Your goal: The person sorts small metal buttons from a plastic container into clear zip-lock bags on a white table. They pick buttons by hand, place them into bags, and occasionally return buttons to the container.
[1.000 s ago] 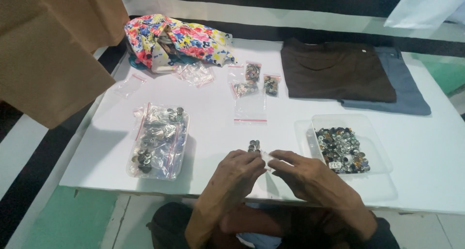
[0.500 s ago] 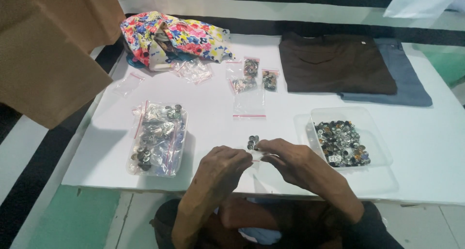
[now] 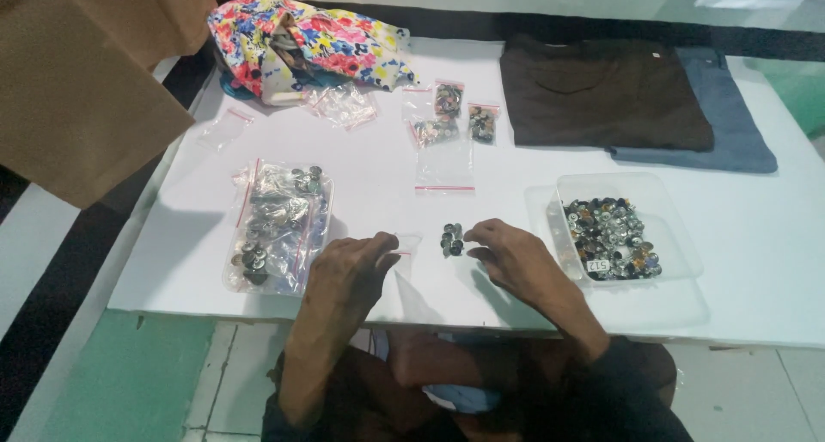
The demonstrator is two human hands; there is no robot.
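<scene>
Two bare hands work at the near edge of a white table (image 3: 601,313) in the head view. The left hand (image 3: 348,270) has its fingers curled down, pinching the mouth of a small clear zip bag (image 3: 404,244) that lies flat on the table; the right hand (image 3: 507,257) is half open, fingertips touching the right side of a small heap of metal buttons (image 3: 452,238), holding nothing that I can make out. That heap sits just at 3 o'clock of the bag's mouth, between the two hands.

At 3 o'clock of the right hand stands a clear plastic tray (image 3: 679,236) full of mixed buttons; at 9 o'clock of the left hand lies a large bag of buttons (image 3: 275,227). Toward 12 o'clock lie an empty zip bag (image 3: 445,171), three small filled bags (image 3: 460,115), a floral cloth (image 3: 301,42) and a folded brown garment (image 3: 601,90).

To do this well, I judge the bag mouth should be held wide and low while the buttons are swept in together, so none roll off.

Compared with half a second ago, the hands have parted and lowered onto the table; then they were close together, above the edge.
</scene>
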